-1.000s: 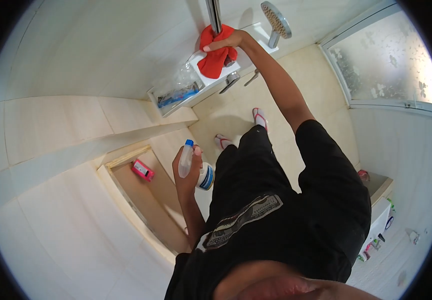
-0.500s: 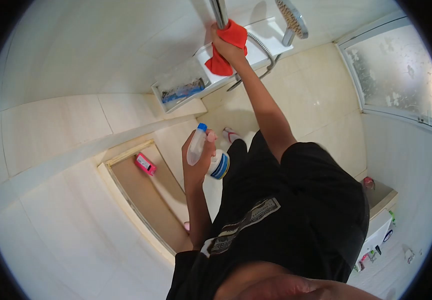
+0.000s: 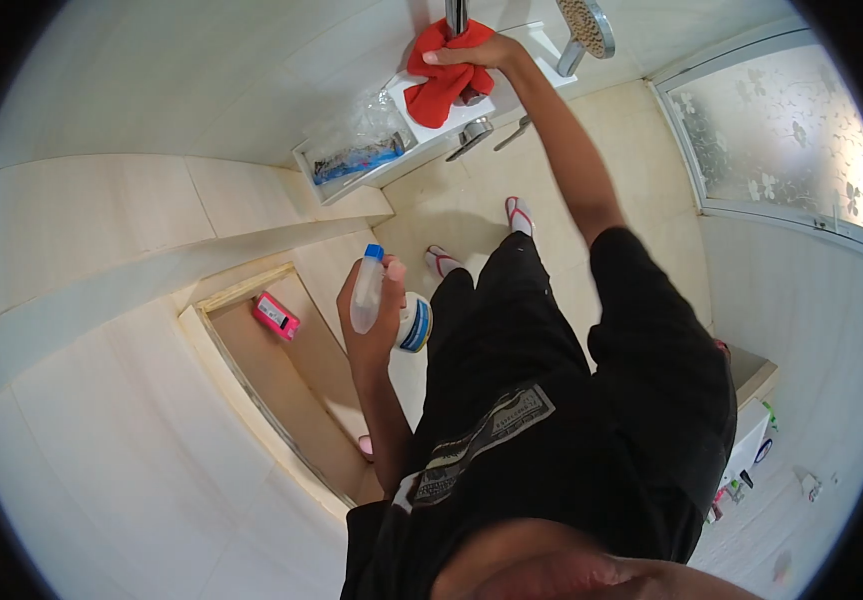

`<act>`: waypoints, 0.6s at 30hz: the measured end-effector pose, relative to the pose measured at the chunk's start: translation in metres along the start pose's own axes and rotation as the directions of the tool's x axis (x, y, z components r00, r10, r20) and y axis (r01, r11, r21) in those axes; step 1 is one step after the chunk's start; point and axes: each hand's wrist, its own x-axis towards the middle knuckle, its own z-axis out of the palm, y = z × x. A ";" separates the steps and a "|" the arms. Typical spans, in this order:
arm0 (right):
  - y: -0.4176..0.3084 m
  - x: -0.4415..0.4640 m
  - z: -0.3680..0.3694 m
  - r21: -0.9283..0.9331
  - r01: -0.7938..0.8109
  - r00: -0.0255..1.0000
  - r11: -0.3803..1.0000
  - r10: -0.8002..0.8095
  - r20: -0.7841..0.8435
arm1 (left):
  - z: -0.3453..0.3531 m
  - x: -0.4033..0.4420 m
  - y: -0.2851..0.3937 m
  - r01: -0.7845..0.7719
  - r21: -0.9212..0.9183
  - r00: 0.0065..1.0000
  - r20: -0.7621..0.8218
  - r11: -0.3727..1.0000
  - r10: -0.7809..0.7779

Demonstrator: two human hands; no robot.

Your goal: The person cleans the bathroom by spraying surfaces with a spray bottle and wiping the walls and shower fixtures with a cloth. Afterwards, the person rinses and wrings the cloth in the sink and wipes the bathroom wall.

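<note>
My left hand (image 3: 372,315) is wrapped round a white spray bottle (image 3: 414,322) with a blue-tipped, translucent spray head. At the top, my right hand (image 3: 472,52) grips a red cloth (image 3: 439,88), which is folded round the lower part of a chrome pole (image 3: 456,14). The cloth hangs over a white shelf (image 3: 534,40) on the wall. Just below the cloth a chrome tap handle (image 3: 472,137) sticks out. To the right of my right hand is a shower head (image 3: 587,30).
A tray (image 3: 357,165) with blue and clear plastic packets adjoins the shelf. A pink bottle (image 3: 276,316) lies in the recess at left. The frosted window (image 3: 787,130) is at upper right. Small items stand on a white ledge (image 3: 747,440) at lower right.
My right hand has turned about the pole, from the pole's left side to its right, and the red cloth has shifted with it. The hanging hose seen earlier no longer shows. The view has also shifted slightly.
</note>
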 end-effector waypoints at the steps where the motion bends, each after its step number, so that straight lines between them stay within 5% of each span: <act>1: 0.004 0.008 -0.010 0.023 0.028 0.993 0.999 -0.031 0.118 | -0.001 0.001 0.001 -0.001 -0.001 1.000 0.010 1.000 0.001; 3: 0.013 0.014 -0.021 0.065 0.014 0.967 0.998 -0.030 0.254 | -0.004 0.002 0.000 -0.018 0.022 1.000 0.026 1.000 0.017; 5: 0.025 0.006 -0.007 0.035 -0.015 1.000 0.999 0.016 -0.018 | -0.005 0.003 0.002 -0.013 0.023 0.999 0.035 1.000 0.012; 8: 0.008 -0.003 0.028 0.015 -0.018 0.913 1.000 0.023 -0.407 | 0.000 0.005 0.005 -0.012 -0.033 1.000 0.022 0.999 0.013; 11: 0.021 0.011 0.055 0.024 0.088 0.716 0.996 -0.047 -0.697 | 0.003 0.003 0.004 -0.021 -0.046 1.000 0.010 0.999 0.022; 14: 0.017 0.025 0.090 -0.203 0.016 0.277 0.979 -0.199 -0.940 | 0.004 -0.003 0.000 -0.018 -0.019 1.000 0.023 1.000 0.018; 15: 0.041 0.040 0.092 -0.374 0.048 0.122 0.926 -0.377 -0.918 | 0.005 -0.005 -0.001 -0.016 -0.021 0.999 0.030 1.000 0.017; 18: 0.020 0.031 0.100 -0.258 0.076 0.111 0.963 -0.266 -0.958 | 0.010 -0.012 -0.003 0.040 0.032 0.998 0.049 0.999 -0.042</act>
